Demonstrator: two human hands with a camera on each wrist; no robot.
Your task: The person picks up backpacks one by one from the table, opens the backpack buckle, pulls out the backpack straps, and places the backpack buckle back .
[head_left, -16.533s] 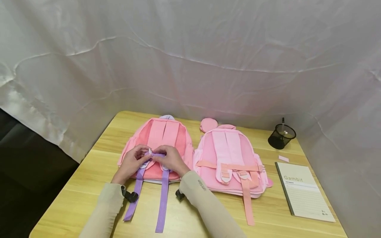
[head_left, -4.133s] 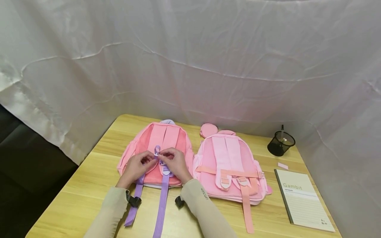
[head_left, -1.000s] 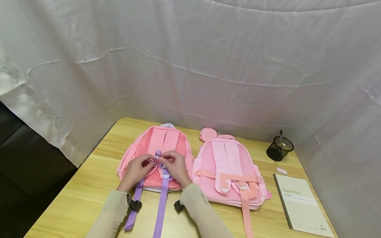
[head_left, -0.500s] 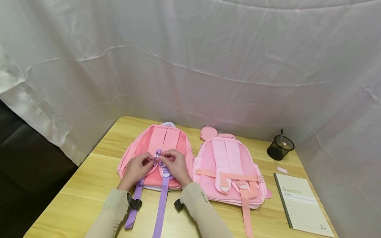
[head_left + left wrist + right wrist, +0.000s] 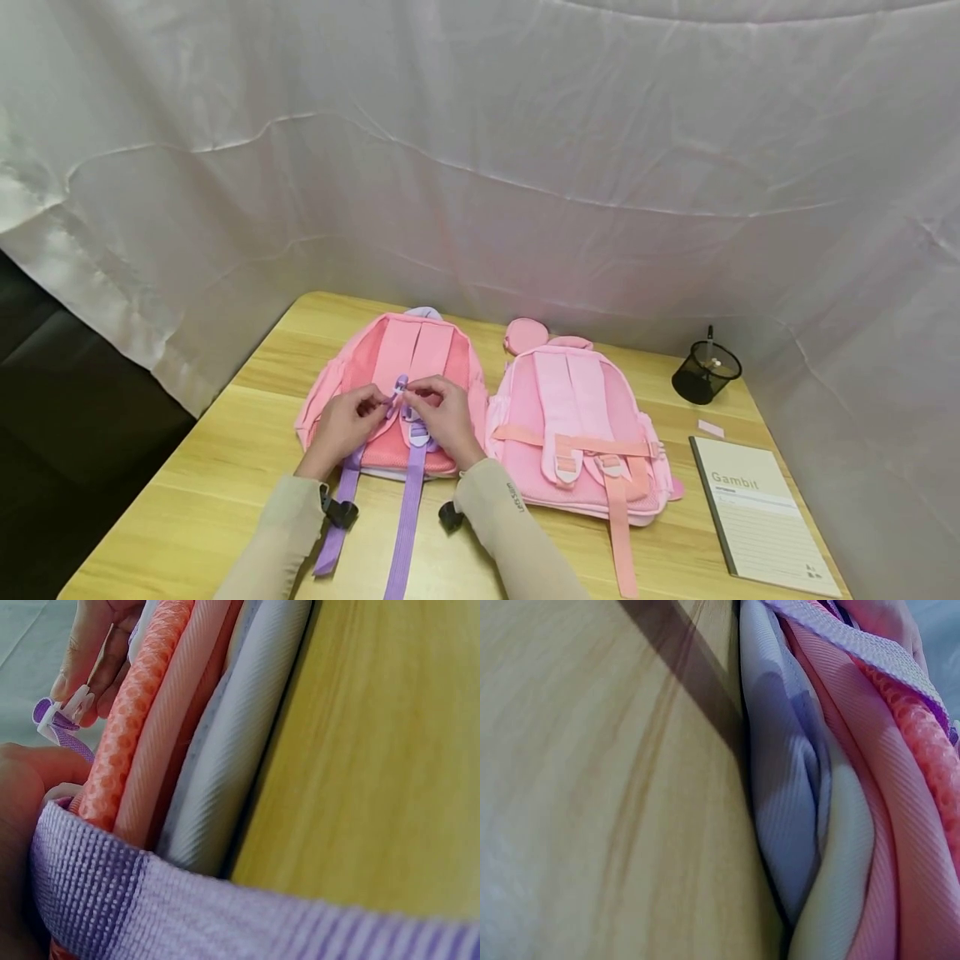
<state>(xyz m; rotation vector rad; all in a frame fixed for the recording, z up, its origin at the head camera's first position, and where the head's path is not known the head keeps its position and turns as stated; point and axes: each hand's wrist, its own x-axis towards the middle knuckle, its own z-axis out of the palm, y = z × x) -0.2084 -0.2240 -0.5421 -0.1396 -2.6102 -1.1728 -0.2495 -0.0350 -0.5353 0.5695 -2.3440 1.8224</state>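
A coral-pink backpack point(image 5: 360, 354) lies straps-up on the table's left. Over its middle my left hand point(image 5: 348, 425) pinches a short purple strap point(image 5: 390, 408). My right hand point(image 5: 446, 417) pinches a small white plastic buckle point(image 5: 75, 705) on that strap. The strap stands up through the buckle in a narrow purple loop point(image 5: 401, 382). Beneath my hands is a second white buckle point(image 5: 418, 435), with a long purple webbing strap point(image 5: 407, 525) hanging toward the front edge. Another purple strap point(image 5: 337, 533) trails under my left wrist. In the right wrist view, my fingertips' work is out of sight.
A light pink backpack point(image 5: 551, 392) with fastened peach straps point(image 5: 618, 533) lies against the first one's right side. A round pink pouch point(image 5: 526, 336) is behind it. Farther right are a black mesh pen holder point(image 5: 697, 383), a pink slip point(image 5: 711, 429) and a notebook point(image 5: 753, 517).
Earlier the purple strap was held sideways at the white buckle; later it stood up through it as a loop. Over the last second that loop has narrowed, while both hands have stayed nearly in place.
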